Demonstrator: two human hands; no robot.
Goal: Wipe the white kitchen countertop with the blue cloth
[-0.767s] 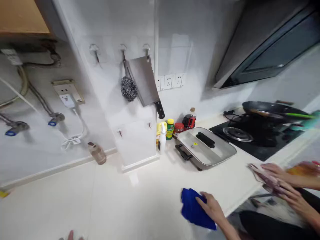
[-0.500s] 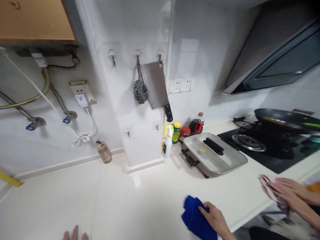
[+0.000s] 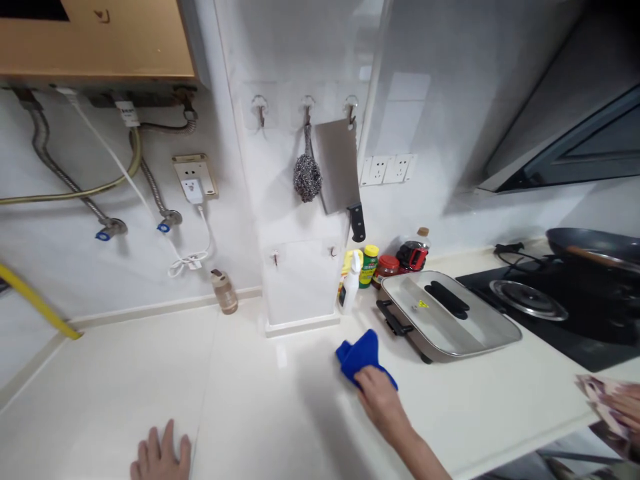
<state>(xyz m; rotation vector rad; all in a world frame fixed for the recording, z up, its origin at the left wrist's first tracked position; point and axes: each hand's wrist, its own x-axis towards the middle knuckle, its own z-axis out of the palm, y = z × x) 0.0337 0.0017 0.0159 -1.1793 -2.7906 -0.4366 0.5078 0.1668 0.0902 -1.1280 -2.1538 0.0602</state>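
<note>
A blue cloth [image 3: 361, 355] is bunched under my right hand [image 3: 379, 398], whose fingers are closed on it. Cloth and hand are over the white countertop [image 3: 250, 407], left of an electric pan with a glass lid [image 3: 450, 317]. At the lower left, my left hand [image 3: 161, 457] lies on the counter with its fingers spread and nothing in it. A spray bottle [image 3: 350, 283] stands behind the blue cloth, near the wall pillar.
At the right edge another person's hand [image 3: 625, 403] is on a pinkish cloth [image 3: 603, 393]. A cleaver [image 3: 337, 167] and a steel-wool scrubber [image 3: 307, 177] hang on wall hooks. A small bottle [image 3: 224, 291], jars [image 3: 387, 270] and a stove with a wok [image 3: 595, 243] line the back.
My right hand has moved the blue cloth left and farther back toward the pillar. More of my left hand shows. The view has shifted left, and the other person's hands are nearer the right edge.
</note>
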